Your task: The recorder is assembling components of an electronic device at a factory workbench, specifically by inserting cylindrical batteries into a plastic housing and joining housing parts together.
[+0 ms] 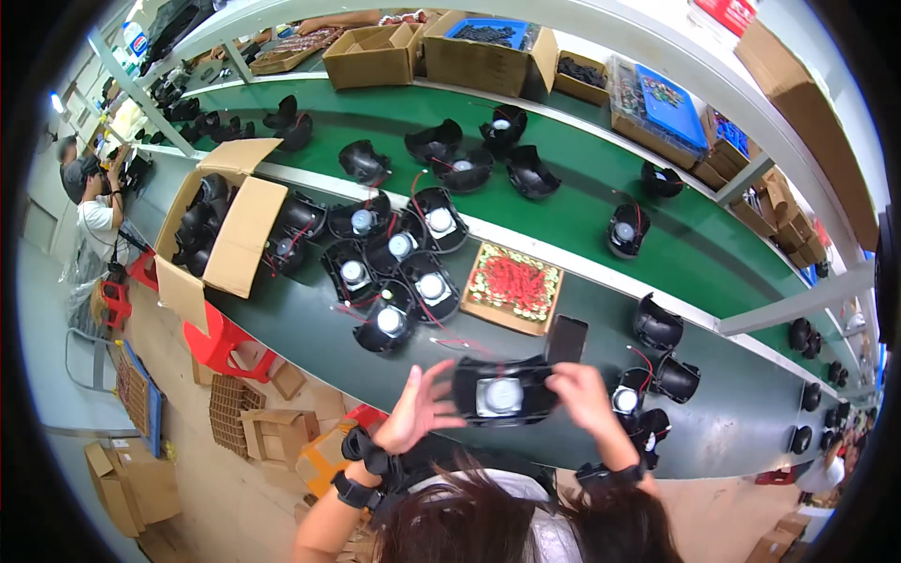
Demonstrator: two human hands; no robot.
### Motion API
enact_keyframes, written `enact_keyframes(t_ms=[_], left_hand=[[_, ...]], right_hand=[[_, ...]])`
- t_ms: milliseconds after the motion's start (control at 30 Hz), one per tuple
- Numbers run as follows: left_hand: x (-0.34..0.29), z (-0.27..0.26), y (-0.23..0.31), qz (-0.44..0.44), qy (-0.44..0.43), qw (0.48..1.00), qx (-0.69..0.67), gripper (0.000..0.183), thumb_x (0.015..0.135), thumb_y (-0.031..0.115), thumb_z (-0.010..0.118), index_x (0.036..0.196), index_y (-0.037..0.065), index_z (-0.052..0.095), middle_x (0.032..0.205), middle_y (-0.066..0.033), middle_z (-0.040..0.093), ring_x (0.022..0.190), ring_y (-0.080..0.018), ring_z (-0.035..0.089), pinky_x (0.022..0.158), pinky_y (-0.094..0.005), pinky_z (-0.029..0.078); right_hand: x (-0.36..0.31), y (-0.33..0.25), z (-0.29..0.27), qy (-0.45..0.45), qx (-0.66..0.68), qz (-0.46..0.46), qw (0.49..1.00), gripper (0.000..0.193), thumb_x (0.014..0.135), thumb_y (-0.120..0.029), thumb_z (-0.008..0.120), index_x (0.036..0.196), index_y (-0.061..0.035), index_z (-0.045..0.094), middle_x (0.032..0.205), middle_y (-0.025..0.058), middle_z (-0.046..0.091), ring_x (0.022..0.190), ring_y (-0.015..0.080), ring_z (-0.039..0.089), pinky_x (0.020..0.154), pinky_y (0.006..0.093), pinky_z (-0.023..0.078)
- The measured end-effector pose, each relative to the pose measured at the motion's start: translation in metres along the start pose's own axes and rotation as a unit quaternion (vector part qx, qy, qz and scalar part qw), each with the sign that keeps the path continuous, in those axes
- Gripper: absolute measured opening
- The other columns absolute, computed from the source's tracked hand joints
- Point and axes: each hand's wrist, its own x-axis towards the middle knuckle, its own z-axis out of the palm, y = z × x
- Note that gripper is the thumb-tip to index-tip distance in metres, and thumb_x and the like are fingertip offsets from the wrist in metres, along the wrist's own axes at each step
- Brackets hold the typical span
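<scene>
A curved black plastic speaker shell (526, 389) with a round silver-white speaker magnet in its middle is held over the near edge of the bench. My right hand (582, 396) grips its right end between thumb and fingers. Beside the left end, my left hand (419, 410) is open with its fingers spread; whether its fingertips touch the shell I cannot tell. Just beyond lies a dark flat phone-like slab (567, 339). Further off, a shallow cardboard tray (508, 324) holds many small parts with red wires. Several similar shells (389, 321) with magnets and red wires cluster to the left.
A tall open carton (242, 235) of black shells stands on the bench's left. Behind runs a green conveyor belt (582, 183) carrying scattered shells. More shells (659, 324) sit to the right. A white shelf frame (798, 298) crosses the right side. Red stools (225, 345) stand below left.
</scene>
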Motion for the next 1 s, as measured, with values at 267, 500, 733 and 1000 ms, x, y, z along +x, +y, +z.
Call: enact_keyframes(t_ms=[267, 500, 733, 1000], left_hand=[[-0.024, -0.118, 0.026, 0.179, 0.212, 0.96, 0.037, 0.059, 0.097, 0.051, 0.042, 0.134, 0.006, 0.044, 0.13, -0.011, 0.053, 0.117, -0.0268, 0.053, 0.098, -0.0457, 0.043], [-0.032, -0.283, 0.104, 0.28, 0.348, 0.89, -0.091, 0.074, 0.09, 0.061, 0.048, 0.142, 0.01, 0.037, 0.142, -0.0116, 0.042, 0.129, -0.0282, 0.042, 0.104, -0.0461, 0.04], [0.06, -0.319, 0.1, 0.182, 0.365, 0.892, -0.196, 0.08, 0.081, 0.068, 0.055, 0.135, 0.009, 0.045, 0.131, -0.0087, 0.051, 0.11, -0.0301, 0.056, 0.089, -0.0403, 0.053], [0.032, -0.343, 0.097, 0.019, 0.596, 0.803, -0.022, 0.088, 0.062, 0.093, 0.042, 0.079, 0.007, 0.05, 0.057, -0.0018, 0.043, 0.046, -0.0149, 0.042, 0.041, -0.0278, 0.034]], right_hand=[[0.026, -0.042, 0.124, -0.142, 0.077, -0.081, 0.984, 0.047, 0.093, -0.034, 0.058, 0.123, 0.003, 0.053, 0.083, 0.0129, 0.07, 0.078, 0.0203, 0.068, 0.07, 0.031, 0.051], [0.044, -0.025, -0.006, 0.066, 0.169, -0.051, 0.982, 0.029, 0.094, -0.02, 0.055, 0.115, -0.0008, 0.058, 0.088, 0.0059, 0.068, 0.075, 0.0127, 0.061, 0.067, 0.0256, 0.049], [0.098, 0.044, -0.173, 0.377, 0.14, 0.016, 0.915, 0.03, 0.086, -0.027, 0.064, 0.1, -0.0009, 0.061, 0.085, 0.0058, 0.065, 0.065, 0.0101, 0.06, 0.055, 0.0259, 0.05], [0.244, 0.11, -0.236, 0.422, -0.067, 0.147, 0.892, 0.08, 0.081, -0.049, 0.063, 0.129, 0.0125, 0.044, 0.129, 0.0303, 0.051, 0.123, 0.0389, 0.049, 0.103, 0.0395, 0.038]])
